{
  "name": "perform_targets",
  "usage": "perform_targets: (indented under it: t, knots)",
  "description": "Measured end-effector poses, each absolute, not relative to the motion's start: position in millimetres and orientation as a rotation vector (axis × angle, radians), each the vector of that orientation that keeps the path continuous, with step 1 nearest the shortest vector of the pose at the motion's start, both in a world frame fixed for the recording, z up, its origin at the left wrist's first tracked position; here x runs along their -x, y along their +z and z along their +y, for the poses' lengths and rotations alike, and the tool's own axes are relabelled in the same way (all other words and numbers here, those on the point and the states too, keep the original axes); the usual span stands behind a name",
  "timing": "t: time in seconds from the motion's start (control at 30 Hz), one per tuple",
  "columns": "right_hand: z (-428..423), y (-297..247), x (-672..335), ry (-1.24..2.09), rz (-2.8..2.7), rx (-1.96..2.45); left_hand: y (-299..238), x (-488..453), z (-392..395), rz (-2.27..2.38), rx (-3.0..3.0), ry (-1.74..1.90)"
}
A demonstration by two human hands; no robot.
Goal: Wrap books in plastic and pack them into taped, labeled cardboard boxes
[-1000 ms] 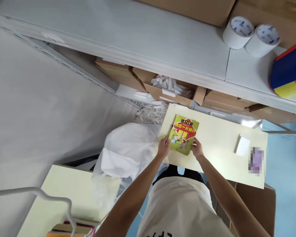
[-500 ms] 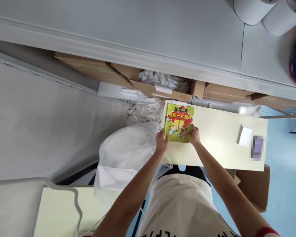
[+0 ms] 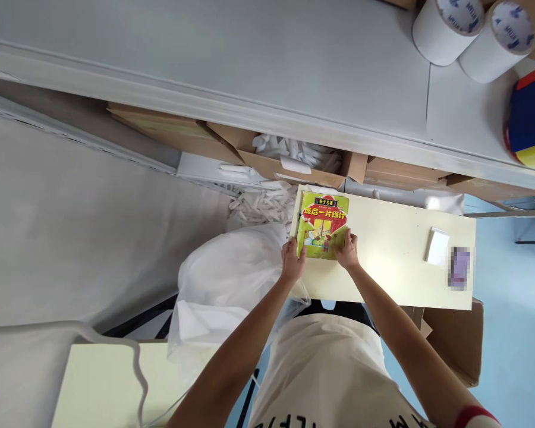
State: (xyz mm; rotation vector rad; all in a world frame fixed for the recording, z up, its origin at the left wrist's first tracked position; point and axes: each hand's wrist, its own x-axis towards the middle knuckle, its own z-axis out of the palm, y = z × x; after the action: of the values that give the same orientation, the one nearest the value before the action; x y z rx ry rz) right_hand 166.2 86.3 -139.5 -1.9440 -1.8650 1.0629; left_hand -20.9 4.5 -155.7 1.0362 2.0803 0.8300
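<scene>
A green picture book (image 3: 323,226) with a red and yellow cover and Chinese title lies at the left end of the pale yellow table (image 3: 396,255), front cover up. My left hand (image 3: 293,259) grips its lower left edge, with the thumb on the cover. At the lower right corner, my right hand (image 3: 348,249) holds the book with bent fingers, partly hidden by the hand itself. To the right on the same table lie a small white box-like item (image 3: 437,246) and a blurred purple object (image 3: 459,267).
Above the table's back edge runs a grey shelf (image 3: 249,53) with white tape rolls (image 3: 448,30). Beneath it stands a cardboard box (image 3: 294,169) of white paper pieces. A translucent plastic bag (image 3: 232,267) bulges at left; an open carton (image 3: 455,345) sits lower right.
My right hand has shifted slightly left along the book's lower right edge. The book stays in both hands. The camera view has tilted a little, showing more of the tape rolls.
</scene>
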Motion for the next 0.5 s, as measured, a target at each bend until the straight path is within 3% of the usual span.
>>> perform_targets:
  t: [0.2,0.5]
  knots:
    - [80.5,-95.6,-197.7,0.948,-1.873,1.663,-112.6,16.4,27.9,2.066,-1.199,1.012]
    - [210.8,109.2,-308.6,0.111,-1.673,1.443,62.3,-53.3,164.9,1.398,-1.691,1.385]
